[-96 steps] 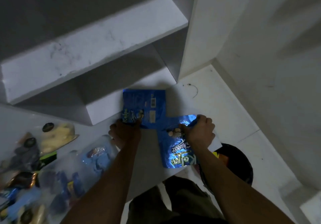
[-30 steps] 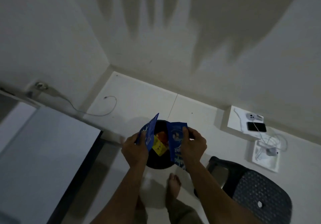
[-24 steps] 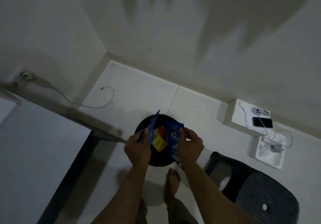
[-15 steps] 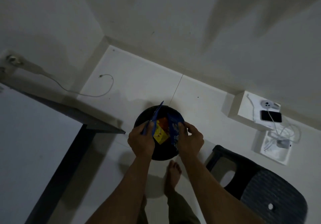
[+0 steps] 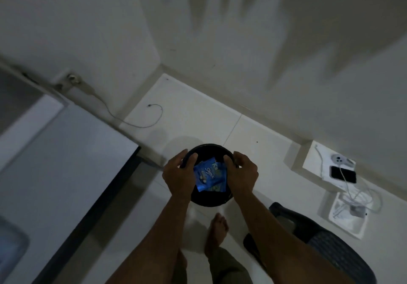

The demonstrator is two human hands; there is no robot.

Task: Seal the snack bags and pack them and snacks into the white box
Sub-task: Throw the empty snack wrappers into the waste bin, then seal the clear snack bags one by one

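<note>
Both grips are spread and empty: the left hand [image 5: 179,176] and right hand [image 5: 241,173] hover over the round black bin [image 5: 207,202] on the floor, where the crinkled blue foil snack wrappers [image 5: 209,176] lie, evidently discarded as waste, not packed.

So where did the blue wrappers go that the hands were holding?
Both hands let go: the blue wrappers dropped into the black bin. The left hand and right hand now hover open over its rim. The bin, phone and chair stayed put.
</note>
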